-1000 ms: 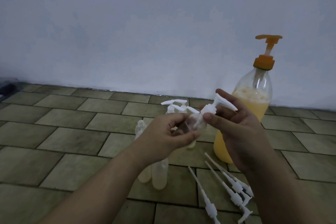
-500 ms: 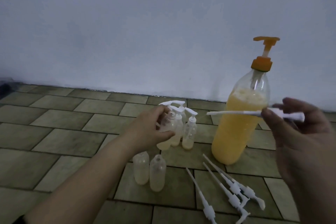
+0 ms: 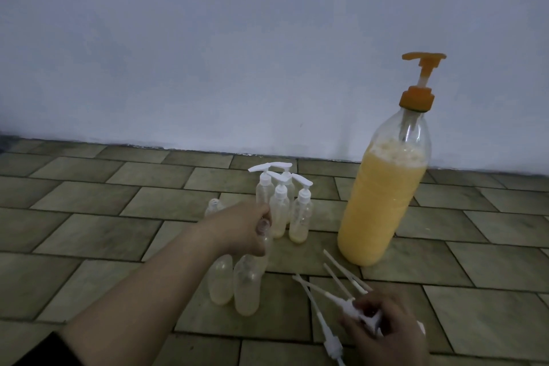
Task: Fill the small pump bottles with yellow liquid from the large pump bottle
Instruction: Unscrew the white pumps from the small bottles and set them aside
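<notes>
My left hand (image 3: 240, 229) grips an uncapped small bottle (image 3: 263, 239) beside the open ones; my right hand (image 3: 383, 324) has lowered its pump (image 3: 361, 310) among the loose pumps at five o'clock. Filling next.

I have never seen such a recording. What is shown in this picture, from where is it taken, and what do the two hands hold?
There is no machine here: a person works with bare hands, and a camera worn on the head looks forward and down at a tiled floor by a wall. The left hand grips a small uncapped bottle. The right hand rests on loose white pump heads lying on the tiles and seems to pinch one. Four small capped bottles stand behind, two uncapped bottles stand nearer. The large pump bottle with yellow liquid stands to the right.
</notes>
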`<state>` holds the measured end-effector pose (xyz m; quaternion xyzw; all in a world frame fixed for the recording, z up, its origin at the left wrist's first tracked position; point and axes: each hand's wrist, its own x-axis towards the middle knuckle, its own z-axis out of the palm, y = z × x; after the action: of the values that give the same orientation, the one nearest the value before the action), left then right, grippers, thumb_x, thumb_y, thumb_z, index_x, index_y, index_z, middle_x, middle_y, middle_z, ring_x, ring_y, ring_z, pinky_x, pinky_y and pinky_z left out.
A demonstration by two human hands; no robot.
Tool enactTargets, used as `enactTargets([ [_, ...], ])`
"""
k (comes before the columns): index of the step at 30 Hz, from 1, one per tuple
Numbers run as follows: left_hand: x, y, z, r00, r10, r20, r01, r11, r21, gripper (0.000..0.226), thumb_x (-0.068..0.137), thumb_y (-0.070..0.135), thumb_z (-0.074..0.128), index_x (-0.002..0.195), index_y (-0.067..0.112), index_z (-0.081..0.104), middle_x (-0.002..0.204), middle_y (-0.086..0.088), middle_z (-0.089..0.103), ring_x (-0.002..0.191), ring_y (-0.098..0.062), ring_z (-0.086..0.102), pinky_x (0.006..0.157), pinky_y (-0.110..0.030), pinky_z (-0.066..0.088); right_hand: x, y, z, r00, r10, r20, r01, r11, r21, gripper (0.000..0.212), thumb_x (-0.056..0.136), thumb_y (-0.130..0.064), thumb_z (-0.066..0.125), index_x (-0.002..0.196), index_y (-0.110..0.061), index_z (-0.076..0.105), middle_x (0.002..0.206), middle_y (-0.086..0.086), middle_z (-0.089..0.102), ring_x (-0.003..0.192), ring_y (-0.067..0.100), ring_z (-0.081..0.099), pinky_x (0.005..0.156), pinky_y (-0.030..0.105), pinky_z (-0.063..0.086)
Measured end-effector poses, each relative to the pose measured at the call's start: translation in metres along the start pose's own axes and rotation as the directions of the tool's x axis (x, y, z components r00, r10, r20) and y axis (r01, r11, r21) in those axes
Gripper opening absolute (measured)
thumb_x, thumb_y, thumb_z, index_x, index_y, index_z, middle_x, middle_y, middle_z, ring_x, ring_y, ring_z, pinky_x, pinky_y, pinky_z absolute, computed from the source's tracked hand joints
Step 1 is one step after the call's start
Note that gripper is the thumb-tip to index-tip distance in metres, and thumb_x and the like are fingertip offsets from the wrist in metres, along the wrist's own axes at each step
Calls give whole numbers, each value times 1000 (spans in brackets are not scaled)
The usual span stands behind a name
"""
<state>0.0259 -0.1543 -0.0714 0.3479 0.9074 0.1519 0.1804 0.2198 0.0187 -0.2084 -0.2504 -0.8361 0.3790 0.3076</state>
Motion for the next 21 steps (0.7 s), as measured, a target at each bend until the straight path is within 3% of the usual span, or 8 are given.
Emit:
enactTargets([
  [3, 2, -1, -2, 1000, 14, 16, -14, 1000, 9, 44, 75, 27, 73, 113, 27, 52, 103, 12, 52, 92, -8, 54, 67, -19, 42, -2, -28, -4, 960, -265, -90, 258, 963, -84, 23, 43, -15, 82, 55, -22, 63, 63, -20, 52, 75, -7, 53, 70, -5, 33],
  [6, -1, 3, -16, 1000, 23, 4, -22, 994, -108, 36, 78, 41, 71, 105, 24, 57, 104, 9, 61, 95, -9, 58, 79, -25, 48, 3, -17, -6, 950, -311, 27, 312, 949, -36, 20, 45, -15, 74, 60, -24, 64, 72, -10, 59, 81, -16, 50, 80, -5, 30],
  [8, -2, 3, -32, 992, -13, -128, -13, 979, -203, 26, 85, 41, 62, 95, 17, 61, 98, 0, 66, 90, -18, 61, 82, -36, 50, 4, -16, -6, 927, -374, 23, 374, 927, -29, 15, 53, -23, 73, 64, -27, 64, 81, -21, 58, 83, -14, 51, 82, -4, 31],
  [10, 2, -1, -50, 945, -144, -292, 76, 970, -230, 23, 89, 31, 55, 93, 10, 63, 95, -9, 67, 80, -21, 58, 72, -36, 48, 5, -18, -5, 915, -403, -34, 401, 915, -40, 8, 61, -34, 64, 64, -27, 64, 80, -24, 56, 82, -13, 51, 79, -2, 32],
  [12, 13, -9, -65, 903, -252, -347, 240, 968, -79, 23, 89, 22, 52, 99, 5, 64, 101, -12, 65, 82, -21, 53, 59, -26, 39, 6, -23, -6, 923, -379, -67, 376, 925, -43, 16, 63, -37, 61, 60, -22, 65, 72, -15, 57, 78, -12, 51, 74, -2, 33],
  [14, 26, -15, -76, 913, -318, -255, 347, 934, 80, 28, 88, 24, 56, 108, 6, 62, 109, -10, 63, 86, -21, 52, 55, -21, 35, 6, -25, -6, 915, -396, -76, 392, 918, -53, 18, 64, -37, 61, 60, -20, 65, 68, -12, 58, 76, -8, 53, 72, -2, 34],
  [17, 51, -26, -76, 938, -343, -43, 345, 921, 181, 43, 83, 40, 65, 117, 13, 60, 109, -4, 63, 87, -20, 60, 67, -26, 48, 7, -26, -7, 920, -387, -63, 385, 922, -35, 18, 65, -37, 60, 62, -20, 66, 67, -10, 60, 74, -6, 53, 72, -1, 35],
  [21, 82, -46, -55, 952, -238, 191, 254, 965, -66, 65, 80, 33, 72, 137, 32, 41, 135, 2, 49, 116, -18, 53, 91, -31, 51, 8, -28, -7, 906, -417, -77, 417, 909, -19, 16, 67, -36, 61, 64, -21, 65, 68, -10, 61, 72, -6, 54, 69, 7, 41],
])
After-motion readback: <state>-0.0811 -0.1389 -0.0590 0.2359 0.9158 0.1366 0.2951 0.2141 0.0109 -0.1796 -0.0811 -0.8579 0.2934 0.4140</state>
